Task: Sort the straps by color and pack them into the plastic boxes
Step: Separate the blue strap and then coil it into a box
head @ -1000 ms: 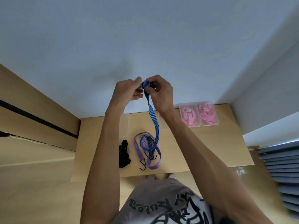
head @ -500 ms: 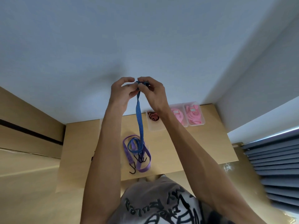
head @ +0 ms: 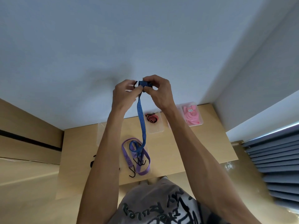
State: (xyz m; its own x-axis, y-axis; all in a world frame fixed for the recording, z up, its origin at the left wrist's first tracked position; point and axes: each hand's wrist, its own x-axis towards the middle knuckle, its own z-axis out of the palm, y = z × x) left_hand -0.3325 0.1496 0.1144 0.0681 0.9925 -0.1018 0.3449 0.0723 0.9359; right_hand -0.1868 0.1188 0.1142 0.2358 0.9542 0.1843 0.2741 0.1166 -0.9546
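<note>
Both my hands are raised above the table, rolling up a blue striped strap (head: 141,120). My left hand (head: 124,92) pinches the strap just under the small roll, and my right hand (head: 159,91) grips the roll itself. A black hook sticks out of the roll by my left fingers. The strap's free end hangs down and loops on the table over a purple strap (head: 142,165) with black hooks. A clear plastic box (head: 156,129) holds a coiled red strap (head: 151,119). Another box (head: 192,115) at the right holds pink straps.
The wooden table (head: 186,151) stands against a pale wall. A black strap (head: 92,163) lies at the left, mostly hidden by my left arm. An empty clear box (head: 101,135) sits behind that arm. Grey blinds (head: 273,167) hang at the right.
The roll at the strap's top has grown and more of the strap has been drawn up. The view has shifted, showing the box with the red strap.
</note>
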